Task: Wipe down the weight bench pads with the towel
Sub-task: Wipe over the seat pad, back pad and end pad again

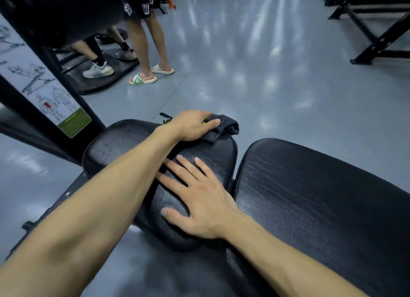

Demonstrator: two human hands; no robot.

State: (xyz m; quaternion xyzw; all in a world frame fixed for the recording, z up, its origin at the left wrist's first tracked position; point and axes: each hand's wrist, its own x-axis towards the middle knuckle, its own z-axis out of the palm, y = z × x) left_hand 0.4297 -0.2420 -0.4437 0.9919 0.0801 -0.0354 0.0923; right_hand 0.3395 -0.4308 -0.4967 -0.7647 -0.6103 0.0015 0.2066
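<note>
The person is leaning over the weight bench, both bare arms reaching forward. The left hand (193, 125) is lying palm down on a dark grey towel (224, 128), fingers curved over the bunched cloth and pressing it onto the far end of the smaller black seat pad (124, 141). Part of the towel is hanging over that far edge. The right hand (197, 194) is resting flat on the same pad, nearer to the person, its fingers spread and straight, holding nothing. Just beside it, across a narrow gap, the larger black back pad (310, 197) is lying untouched. A machine upright with an exercise diagram sticker (44, 92) is standing to the left, and beyond it someone in pale slides (143, 78) is standing on the grey floor (266, 64).
</note>
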